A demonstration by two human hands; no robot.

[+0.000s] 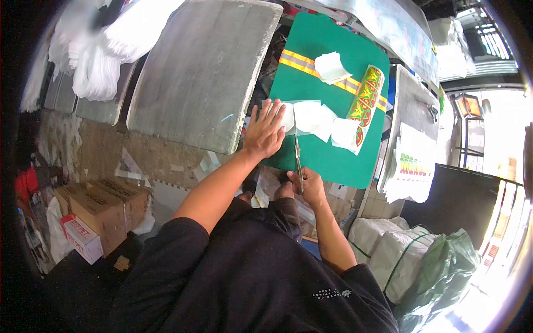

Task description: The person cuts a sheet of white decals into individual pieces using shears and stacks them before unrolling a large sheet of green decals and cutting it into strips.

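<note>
We have a green tabletop [316, 154] in front of us, bare along its near part, which should give us room to swing the work around. A striped band [300, 61] crosses its far part, and a patterned strip [363, 102] lies at the right, so we do best to steer clear of that strip. The scissors [298, 155] point away from us, their blades lying at the white sheet on the left side; we cannot tell how wide they stand or how deep they bite. Our left hand [266, 130] lies flat with fingers spread, pressing the sheet's left side, while our right hand [308, 186] is closed around the handles. With fingertips this near the blades, we should hold them clear of the line. The white sheet [288, 115] wants firm, even pressure and long, smooth strokes. The loose white pieces [325, 119], just right of the blades, could slip underneath, so a little space there would help.
</note>
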